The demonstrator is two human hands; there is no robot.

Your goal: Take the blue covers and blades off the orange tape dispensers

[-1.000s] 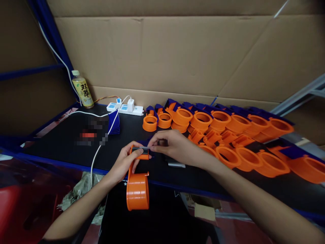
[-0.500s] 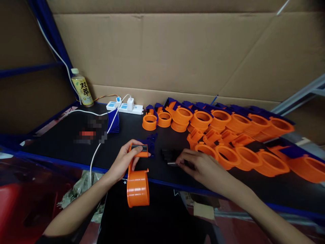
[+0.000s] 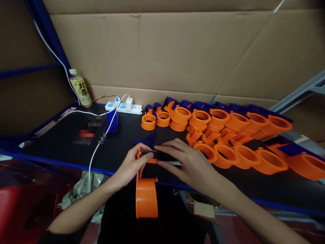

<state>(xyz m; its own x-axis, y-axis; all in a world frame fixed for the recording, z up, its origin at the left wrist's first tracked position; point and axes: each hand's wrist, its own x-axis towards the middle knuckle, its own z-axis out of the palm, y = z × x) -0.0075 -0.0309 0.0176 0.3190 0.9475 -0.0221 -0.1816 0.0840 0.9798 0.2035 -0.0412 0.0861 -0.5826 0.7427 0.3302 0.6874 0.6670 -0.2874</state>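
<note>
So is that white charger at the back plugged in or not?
Plugged in: the white charger stands in a socket of the power strip, a white cable running from it.

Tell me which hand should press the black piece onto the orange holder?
Probably the right. The right hand pinches the black piece in its fingertips at the top of the orange holder, while the left hand is gripping that holder to steady it.

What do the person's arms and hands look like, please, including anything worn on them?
Both are bare: the left hand and right hand wear no gloves, and no rings, watch or wristband show. The forearms are uncovered to the frame's edge; a dark bit of cloth near the left elbow may be a sleeve.
</note>
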